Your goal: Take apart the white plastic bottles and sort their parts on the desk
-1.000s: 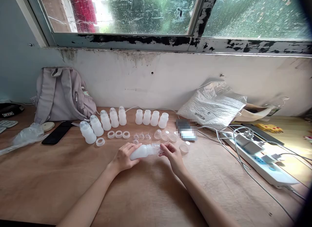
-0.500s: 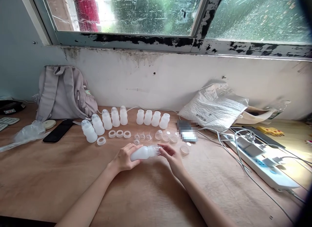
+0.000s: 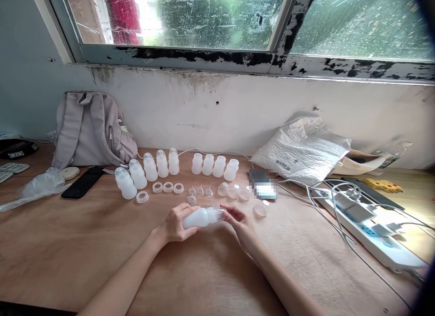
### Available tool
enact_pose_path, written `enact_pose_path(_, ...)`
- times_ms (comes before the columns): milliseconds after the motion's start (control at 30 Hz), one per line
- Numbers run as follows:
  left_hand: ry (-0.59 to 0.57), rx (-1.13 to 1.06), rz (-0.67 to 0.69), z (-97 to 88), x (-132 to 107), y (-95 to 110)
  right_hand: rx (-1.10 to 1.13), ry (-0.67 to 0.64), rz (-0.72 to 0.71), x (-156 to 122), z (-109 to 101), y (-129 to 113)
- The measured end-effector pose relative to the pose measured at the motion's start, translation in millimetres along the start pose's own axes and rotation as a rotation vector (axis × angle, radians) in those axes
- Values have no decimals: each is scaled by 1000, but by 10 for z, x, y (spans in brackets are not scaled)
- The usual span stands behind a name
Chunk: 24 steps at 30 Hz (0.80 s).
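Note:
A small white plastic bottle [image 3: 200, 217] lies on its side between my hands, just above the wooden table [image 3: 84, 243]. My left hand [image 3: 175, 224] is wrapped round its body. My right hand [image 3: 239, 221] pinches the clear cap end at the bottle's neck. Behind my hands stand a row of capped bottles [image 3: 146, 170] and a row of uncapped bottles [image 3: 214, 165]. Loose white rings [image 3: 167, 187], small clear nipples [image 3: 200, 191] and clear caps [image 3: 260, 210] lie between the rows and my hands.
A grey backpack [image 3: 88, 130] leans on the wall at the back left, with a black phone [image 3: 81, 182] and a plastic bag [image 3: 41, 184] before it. On the right lie a white bag [image 3: 302, 150], a power strip [image 3: 374, 234] and cables.
My hands and the bottle have stayed almost in place; the bottle's neck end has tipped up slightly. The view has shifted a little.

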State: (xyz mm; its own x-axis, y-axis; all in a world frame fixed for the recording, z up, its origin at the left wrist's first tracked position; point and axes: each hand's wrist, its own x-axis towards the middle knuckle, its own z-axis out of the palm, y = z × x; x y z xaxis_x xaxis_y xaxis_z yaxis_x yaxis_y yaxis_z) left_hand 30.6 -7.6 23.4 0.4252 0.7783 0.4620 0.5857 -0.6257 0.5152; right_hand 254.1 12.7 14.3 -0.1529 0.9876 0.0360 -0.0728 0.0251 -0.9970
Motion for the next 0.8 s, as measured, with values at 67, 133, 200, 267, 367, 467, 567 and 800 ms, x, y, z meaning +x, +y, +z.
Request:
enact_pose_path(67, 7, 23, 24, 3, 5, 14, 10, 0, 12, -1, 2, 3)
enact_pose_path(133, 20, 43, 50, 14, 5, 18, 30, -5, 15, -4, 8, -2)
enact_pose_path(200, 33, 62, 70, 29, -2, 9, 40, -12, 14, -8, 17, -19)
enact_pose_path(267, 45, 90, 90, 44, -13, -11, 32, -17, 11, -12, 29, -48)
enact_pose_path(367, 67, 153, 107, 61, -19, -48, 11, -35, -11, -9, 52, -116)
enact_pose_path(467, 119, 220, 71, 57, 7, -71, -33, -79, -41, 19, 90, -215)
enact_pose_path(567, 167, 254, 21, 22, 48, -90, -128, -85, -119, 94, 151, -351)
enact_pose_path(800, 390, 310, -218, -126, 37, -335, -561, 47, -500, 626, 409, -777)
